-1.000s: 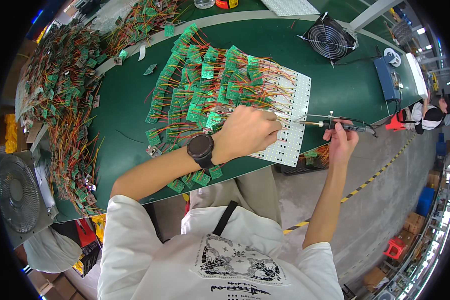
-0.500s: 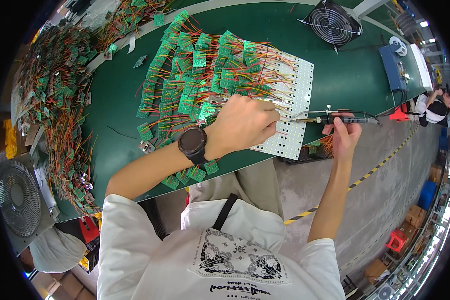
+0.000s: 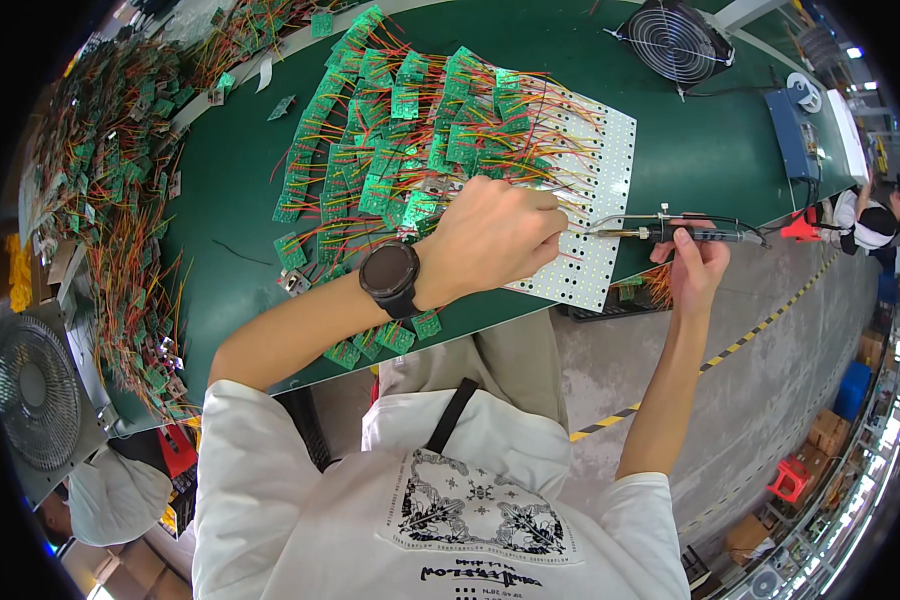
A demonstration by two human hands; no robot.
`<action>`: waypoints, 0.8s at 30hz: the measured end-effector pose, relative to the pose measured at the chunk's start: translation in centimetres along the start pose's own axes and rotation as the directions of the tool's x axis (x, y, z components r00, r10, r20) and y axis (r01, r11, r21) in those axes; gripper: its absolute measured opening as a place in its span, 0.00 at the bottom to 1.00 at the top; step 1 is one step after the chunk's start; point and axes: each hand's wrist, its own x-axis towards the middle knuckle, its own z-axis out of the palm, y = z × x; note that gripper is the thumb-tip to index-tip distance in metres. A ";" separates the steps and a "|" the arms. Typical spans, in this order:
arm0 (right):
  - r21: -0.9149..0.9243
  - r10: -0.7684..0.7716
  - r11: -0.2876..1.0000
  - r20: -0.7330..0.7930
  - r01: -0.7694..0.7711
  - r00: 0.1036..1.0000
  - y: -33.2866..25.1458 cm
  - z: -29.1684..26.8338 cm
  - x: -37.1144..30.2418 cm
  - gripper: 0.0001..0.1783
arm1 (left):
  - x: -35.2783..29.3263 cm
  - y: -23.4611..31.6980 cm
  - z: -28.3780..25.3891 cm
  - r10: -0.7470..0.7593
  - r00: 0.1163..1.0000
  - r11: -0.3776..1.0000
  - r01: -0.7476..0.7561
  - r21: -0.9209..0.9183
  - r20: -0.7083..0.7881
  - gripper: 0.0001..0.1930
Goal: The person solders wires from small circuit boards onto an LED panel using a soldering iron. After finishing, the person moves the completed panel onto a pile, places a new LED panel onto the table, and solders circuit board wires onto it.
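My left hand (image 3: 498, 236), with a dark watch (image 3: 389, 279) on its wrist, rests over the white perforated panel (image 3: 610, 175). Its fingers are pinched together near the panel's front part; what they grip is hidden. My right hand (image 3: 694, 268) holds a soldering iron (image 3: 670, 234) by its black handle, tip pointing left. A thin curved metal tube runs along the iron to its tip. That tip is over the panel, just right of my left fingertips. Rows of small green circuit boards (image 3: 380, 185) with red and yellow wires lie left of and partly over the panel.
A large heap of wired boards (image 3: 110, 200) fills the left side. A round caged fan (image 3: 675, 45) and a blue box (image 3: 795, 135) with a wire spool (image 3: 804, 93) stand at the back right. Another fan (image 3: 35, 395) stands left. A person (image 3: 870, 215) sits far right.
The whole view has shifted slightly, the panel appearing a little higher and farther right. Both hands and the iron keep nearly the same places over the panel.
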 end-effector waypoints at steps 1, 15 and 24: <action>0.004 0.002 1.000 -0.014 -0.002 1.000 -0.1 0.2 0.0 0.11 | 0.0 0.0 0.0 0.001 1.000 1.000 -0.001 0.002 -0.003 0.04; -0.013 0.014 1.000 -0.020 -0.015 1.000 -0.2 0.1 -0.1 0.11 | 0.0 0.0 0.2 0.004 1.000 1.000 -0.004 0.020 0.004 0.03; 0.034 -0.028 0.999 -0.026 0.029 0.999 0.2 -0.2 0.0 0.11 | 0.0 0.0 0.1 -0.011 1.000 1.000 0.011 0.019 0.018 0.03</action>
